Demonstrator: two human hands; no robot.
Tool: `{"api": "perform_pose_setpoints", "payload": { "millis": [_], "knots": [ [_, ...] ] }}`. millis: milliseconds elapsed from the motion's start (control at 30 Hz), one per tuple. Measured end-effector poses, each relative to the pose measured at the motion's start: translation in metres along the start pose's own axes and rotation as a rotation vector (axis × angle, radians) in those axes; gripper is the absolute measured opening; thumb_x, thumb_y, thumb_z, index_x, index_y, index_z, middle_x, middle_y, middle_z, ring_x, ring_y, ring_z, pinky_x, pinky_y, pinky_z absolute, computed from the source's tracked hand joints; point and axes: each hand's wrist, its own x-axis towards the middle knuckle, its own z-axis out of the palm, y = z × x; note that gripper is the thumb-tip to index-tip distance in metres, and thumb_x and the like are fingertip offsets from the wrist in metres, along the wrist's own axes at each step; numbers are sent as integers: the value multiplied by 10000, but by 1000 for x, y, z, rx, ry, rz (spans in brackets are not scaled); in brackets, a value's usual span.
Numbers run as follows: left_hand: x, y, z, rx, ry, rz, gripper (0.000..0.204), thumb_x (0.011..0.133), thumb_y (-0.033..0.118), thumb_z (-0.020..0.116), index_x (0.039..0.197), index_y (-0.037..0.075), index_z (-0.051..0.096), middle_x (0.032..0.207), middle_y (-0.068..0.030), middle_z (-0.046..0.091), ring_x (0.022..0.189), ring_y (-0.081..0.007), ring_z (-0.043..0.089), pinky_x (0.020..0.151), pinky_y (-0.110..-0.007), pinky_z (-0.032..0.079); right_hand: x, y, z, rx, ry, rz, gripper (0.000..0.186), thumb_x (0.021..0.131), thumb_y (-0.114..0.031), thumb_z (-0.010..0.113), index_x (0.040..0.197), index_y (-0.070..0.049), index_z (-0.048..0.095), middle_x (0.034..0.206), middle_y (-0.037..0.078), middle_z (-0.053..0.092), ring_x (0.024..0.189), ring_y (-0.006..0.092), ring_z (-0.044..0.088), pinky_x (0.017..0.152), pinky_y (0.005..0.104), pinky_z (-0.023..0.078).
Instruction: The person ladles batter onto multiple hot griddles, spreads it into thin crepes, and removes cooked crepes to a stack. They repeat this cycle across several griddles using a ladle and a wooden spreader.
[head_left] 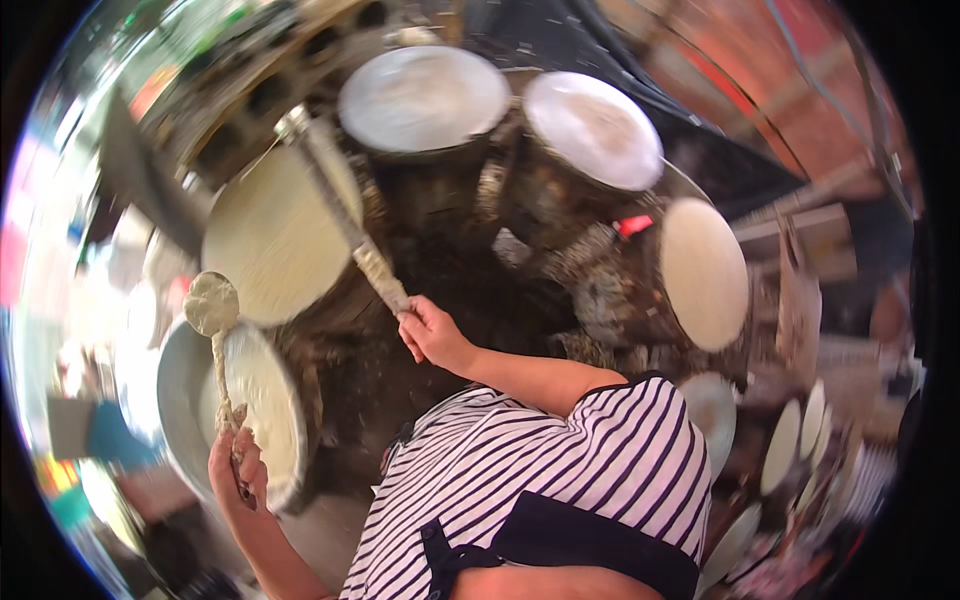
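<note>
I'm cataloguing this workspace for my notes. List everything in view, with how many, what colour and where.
Ladle: 1, cream-coated, left
Basin: 1, grey, lower left
Batter: 1 pool, cream, in the basin
Stick: 1, grey and cream, upper left
Big disc: 1, cream, upper left
Pale discs: 2, whitish, top
Cream disc: 1, cream, right
Red item: 1, red, right of centre
Sheet: 1, black, upper right
Small discs: several, pale, lower right
Background: blurred, uncountable
Shirt: 1, white, dark-striped, bottom
Left fingers: bare, around the ladle
Right fingers: bare, around the stick
</note>
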Motion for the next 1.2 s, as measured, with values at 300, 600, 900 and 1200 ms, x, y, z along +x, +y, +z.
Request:
{"api": "perform_pose_setpoints", "payload": {
  "millis": [300, 600, 900, 1200],
  "knots": [
    [145, -96, 333, 273, -706, -441, 281, 941, 174, 408, 1133, -29, 443, 714, 15, 419, 438, -15, 322, 316, -161, 262, -49, -66, -290, 82, 780, -222, 110, 918, -96, 387, 987, -10, 402, 669, 66, 528, 462, 108, 483, 415, 260, 431],
    [200, -279, 610, 639, -940, -586, 157, 947, 186, 400, 912, 36, 431, 630, 26, 391, 379, -34, 277, 283, -173, 198, -94, -95, -416, 104, 1063, -145, 126, 916, -111, 379, 993, -26, 430, 614, 42, 488, 399, 100, 429, 344, 248, 359],
    [254, -389, 628, 1411, -1116, 177, 272, 879, 258, 496, 880, -11, 533, 564, -108, 543, 408, -209, 509, 366, -352, 413, -80, -66, -390, 176, 1167, -99, 231, 902, -98, 398, 1109, -2, 433, 651, 62, 534, 459, 125, 519, 404, 277, 466],
    [278, -384, 599, 1662, -1134, 1330, 483, 829, 152, 536, 1282, 21, 429, 920, -186, 580, 779, -341, 604, 671, -409, 493, -53, -72, -363, 161, 1240, -65, 238, 897, -85, 387, 1121, -27, 443, 653, 53, 520, 457, 119, 495, 385, 273, 423]
  ]
}}
